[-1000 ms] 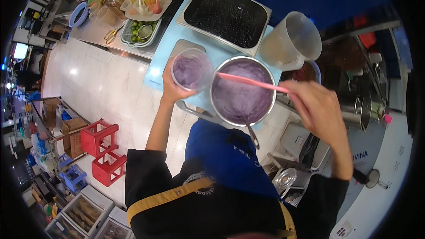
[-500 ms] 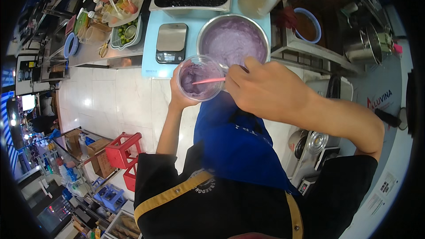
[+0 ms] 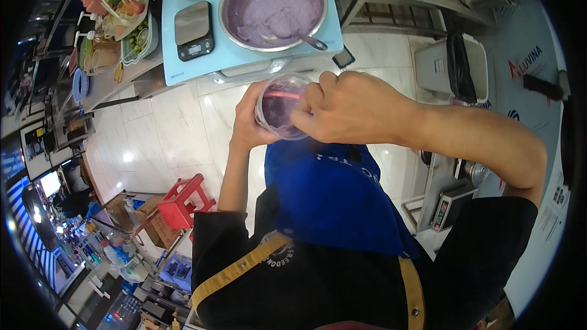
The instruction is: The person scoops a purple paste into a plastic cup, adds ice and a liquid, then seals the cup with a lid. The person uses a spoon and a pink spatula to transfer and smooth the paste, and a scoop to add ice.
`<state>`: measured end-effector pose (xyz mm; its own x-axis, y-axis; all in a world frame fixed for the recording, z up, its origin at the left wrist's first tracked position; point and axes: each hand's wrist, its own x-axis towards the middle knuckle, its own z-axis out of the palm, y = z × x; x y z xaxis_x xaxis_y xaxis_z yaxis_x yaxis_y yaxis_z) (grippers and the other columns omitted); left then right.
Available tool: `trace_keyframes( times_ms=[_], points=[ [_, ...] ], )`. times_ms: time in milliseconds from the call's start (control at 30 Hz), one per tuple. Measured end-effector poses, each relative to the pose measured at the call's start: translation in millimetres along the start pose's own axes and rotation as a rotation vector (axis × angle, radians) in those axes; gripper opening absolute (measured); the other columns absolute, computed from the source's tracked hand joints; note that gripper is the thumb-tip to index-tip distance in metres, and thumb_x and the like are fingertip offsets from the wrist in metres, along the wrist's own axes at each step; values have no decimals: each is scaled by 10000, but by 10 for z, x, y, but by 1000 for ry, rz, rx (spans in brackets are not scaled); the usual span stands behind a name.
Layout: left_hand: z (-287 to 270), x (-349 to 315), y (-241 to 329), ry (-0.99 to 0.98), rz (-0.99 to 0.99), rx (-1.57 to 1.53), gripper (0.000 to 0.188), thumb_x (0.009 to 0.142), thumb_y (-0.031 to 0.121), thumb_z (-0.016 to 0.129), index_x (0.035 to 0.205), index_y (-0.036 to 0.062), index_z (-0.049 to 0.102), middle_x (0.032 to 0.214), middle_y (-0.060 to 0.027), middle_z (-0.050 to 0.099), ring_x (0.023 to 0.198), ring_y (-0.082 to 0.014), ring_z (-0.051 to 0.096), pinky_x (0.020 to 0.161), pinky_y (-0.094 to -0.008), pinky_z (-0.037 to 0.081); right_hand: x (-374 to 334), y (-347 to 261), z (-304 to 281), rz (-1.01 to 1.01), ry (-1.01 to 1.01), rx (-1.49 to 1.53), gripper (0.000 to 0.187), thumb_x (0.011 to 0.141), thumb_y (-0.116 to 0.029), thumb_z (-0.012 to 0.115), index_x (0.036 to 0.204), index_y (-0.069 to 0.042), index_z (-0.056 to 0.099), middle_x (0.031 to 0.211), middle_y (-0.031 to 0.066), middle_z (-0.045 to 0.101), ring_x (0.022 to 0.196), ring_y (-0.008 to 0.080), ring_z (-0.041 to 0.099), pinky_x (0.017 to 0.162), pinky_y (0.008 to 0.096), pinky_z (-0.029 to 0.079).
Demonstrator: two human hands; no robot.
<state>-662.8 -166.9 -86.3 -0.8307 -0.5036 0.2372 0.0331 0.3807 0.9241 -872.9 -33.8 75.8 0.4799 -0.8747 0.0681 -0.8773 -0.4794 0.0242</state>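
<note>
Plastic cup, partly filled with purple paste, is sitting in my left hand, fingers wrapping it, above the floor just off the counter edge. My right hand is pinching a pink spatula inside; the steel bowl is keeping plenty more.

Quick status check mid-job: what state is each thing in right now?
Clear plastic cup: held off the counter, part-filled with purple paste.
Left hand: grips the cup.
Right hand: holds pink spatula inside the cup.
Steel bowl: on counter, purple paste inside, spoon resting in it.
Kitchen scale: nothing on it.
</note>
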Motion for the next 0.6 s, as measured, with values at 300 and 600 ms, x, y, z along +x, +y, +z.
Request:
trace_keyframes(
  times_ms=[300, 600],
  points=[
    [226, -183, 76, -186, -69, -58, 900, 535, 233, 940, 1324, 35, 556, 1174, -140, 648, 1058, -286, 653, 909, -371, 515, -527, -357, 152, 125, 136, -45, 154, 749, -137, 650, 819, -35, 557, 752, 74, 556, 609, 168, 573, 441, 260, 493],
    [399, -73, 121, -346, -2, -69, 911, 533, 228, 951, 1322, 10, 553, 1171, -147, 655, 1023, -269, 667, 893, -372, 535, -710, -377, 320, 249, -32, 363, 160, 767, -94, 646, 865, 1, 563, 753, 180, 637, 639, 313, 694, 532, 399, 555]
  ],
)
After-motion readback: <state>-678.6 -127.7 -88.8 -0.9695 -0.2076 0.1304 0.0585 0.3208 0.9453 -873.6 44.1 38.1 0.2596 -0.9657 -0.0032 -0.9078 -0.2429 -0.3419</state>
